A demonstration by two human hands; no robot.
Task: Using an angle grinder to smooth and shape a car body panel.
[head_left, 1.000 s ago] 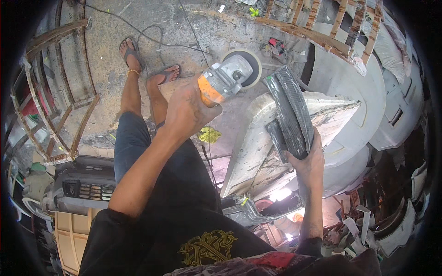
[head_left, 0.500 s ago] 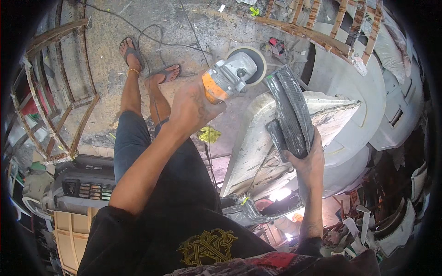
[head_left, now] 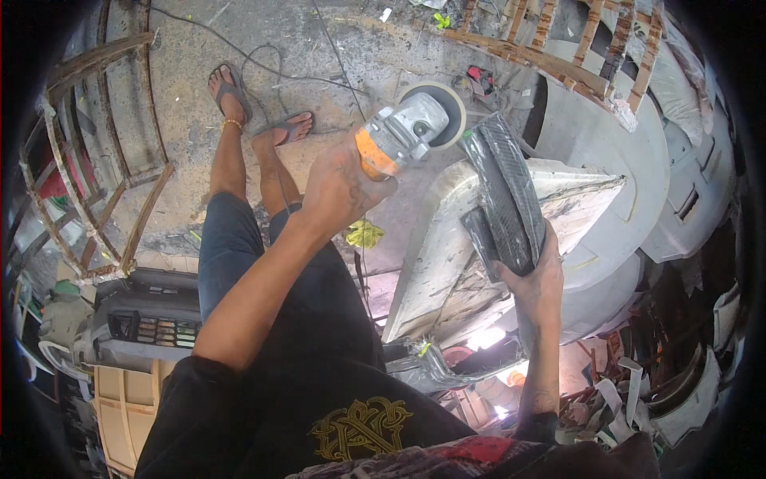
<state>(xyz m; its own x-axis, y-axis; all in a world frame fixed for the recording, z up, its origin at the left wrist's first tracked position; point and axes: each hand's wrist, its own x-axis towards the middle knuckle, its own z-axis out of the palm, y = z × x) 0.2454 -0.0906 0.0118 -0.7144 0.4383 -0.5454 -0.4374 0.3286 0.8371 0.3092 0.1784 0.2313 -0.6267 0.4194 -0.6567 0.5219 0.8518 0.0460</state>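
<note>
Head view, left hand (head_left: 339, 188) clenched around angle grinder (head_left: 403, 136), right hand (head_left: 538, 275) gripping black curved panel (head_left: 504, 191)

Grey-and-orange angle grinder (head_left: 403, 136), black, seemingly ribbed trim piece (head_left: 503, 191).

**A body-repair workshop yard**

We stand on a rough, stained concrete floor (head_left: 183, 120) strewn with cables (head_left: 263, 68). White vehicle body panels (head_left: 606, 160) pile up at right, rusty metal frames (head_left: 88, 160) lean at left, a black grille (head_left: 148, 319) lies below, and an angle grinder (head_left: 407, 132) is at work.
</note>
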